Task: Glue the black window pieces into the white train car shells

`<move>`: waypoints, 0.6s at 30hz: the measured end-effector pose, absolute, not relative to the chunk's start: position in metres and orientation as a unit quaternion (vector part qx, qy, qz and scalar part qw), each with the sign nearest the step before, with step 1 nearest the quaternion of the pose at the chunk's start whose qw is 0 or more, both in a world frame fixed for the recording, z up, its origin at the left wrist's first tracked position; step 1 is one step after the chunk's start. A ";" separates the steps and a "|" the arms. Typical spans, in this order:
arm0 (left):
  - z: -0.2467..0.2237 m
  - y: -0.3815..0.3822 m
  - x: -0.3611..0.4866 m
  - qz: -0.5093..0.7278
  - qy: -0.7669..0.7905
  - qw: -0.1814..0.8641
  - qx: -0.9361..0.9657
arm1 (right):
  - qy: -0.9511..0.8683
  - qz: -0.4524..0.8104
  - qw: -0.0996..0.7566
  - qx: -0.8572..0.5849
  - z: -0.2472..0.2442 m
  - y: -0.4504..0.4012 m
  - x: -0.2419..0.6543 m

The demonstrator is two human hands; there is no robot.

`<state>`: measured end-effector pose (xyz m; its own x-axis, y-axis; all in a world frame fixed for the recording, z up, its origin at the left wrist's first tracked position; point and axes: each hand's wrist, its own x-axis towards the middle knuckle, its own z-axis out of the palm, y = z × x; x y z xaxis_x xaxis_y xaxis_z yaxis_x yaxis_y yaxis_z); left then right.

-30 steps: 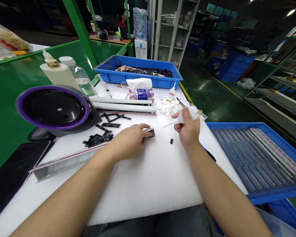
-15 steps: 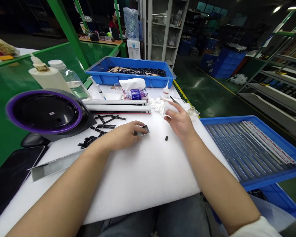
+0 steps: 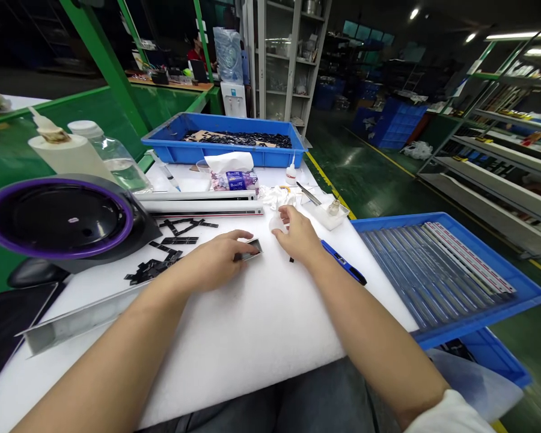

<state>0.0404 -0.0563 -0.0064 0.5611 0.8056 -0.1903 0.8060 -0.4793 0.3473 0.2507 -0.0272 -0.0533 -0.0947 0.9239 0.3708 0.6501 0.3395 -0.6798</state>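
Note:
My left hand (image 3: 216,260) rests on the white tabletop, fingers closed around a short metal channel piece (image 3: 255,246) whose open end faces right. Just right of it, my right hand (image 3: 299,236) grips a small white squeeze bottle (image 3: 277,224), partly covered by the fingers. One small black part (image 3: 291,260) lies below my right hand, mostly hidden by it. Several black parts (image 3: 155,267) are scattered left of my left hand. A blue pen-like tool (image 3: 343,262) lies beside my right forearm.
Long white profiles (image 3: 202,207) lie behind my hands, near a tissue pack (image 3: 234,179) and a dropper bottle (image 3: 291,173). At left stands a purple-rimmed black device (image 3: 125,222); a metal channel (image 3: 79,319) lies below. Blue trays (image 3: 261,157) stand behind and at right.
My right hand has come left and nearer my left hand, bringing the squeeze bottle close to the channel piece. The blue tool now shows beside my forearm. The whole view has shifted slightly.

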 end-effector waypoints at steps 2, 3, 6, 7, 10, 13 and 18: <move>-0.007 -0.057 0.040 0.006 0.465 0.196 0.864 | -0.707 0.124 0.457 -0.525 -0.044 -0.028 0.262; -0.008 -0.058 0.040 0.009 0.465 0.193 0.864 | -0.683 0.082 0.496 -0.530 -0.037 -0.029 0.271; -0.009 -0.060 0.040 0.007 0.472 0.186 0.862 | -0.548 -0.033 0.568 -0.613 -0.016 -0.026 0.306; -0.009 -0.061 0.040 0.005 0.475 0.184 0.861 | -0.513 -0.036 0.562 -0.648 -0.011 -0.023 0.318; -0.009 -0.063 0.040 0.006 0.478 0.180 0.860 | -0.488 0.026 0.489 -0.723 -0.006 -0.013 0.343; -0.010 -0.064 0.040 0.007 0.477 0.177 0.861 | -0.512 0.044 0.439 -0.737 -0.011 -0.005 0.351; -0.014 -0.063 0.038 0.012 0.476 0.179 0.861 | -0.494 0.010 0.484 -0.722 -0.016 -0.005 0.354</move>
<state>0.0378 -0.0634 -0.0138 0.5474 0.8233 -0.1501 0.8147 -0.4833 0.3204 0.3542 -0.0052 -0.0159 0.5121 0.7232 0.4634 0.7038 -0.0441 -0.7090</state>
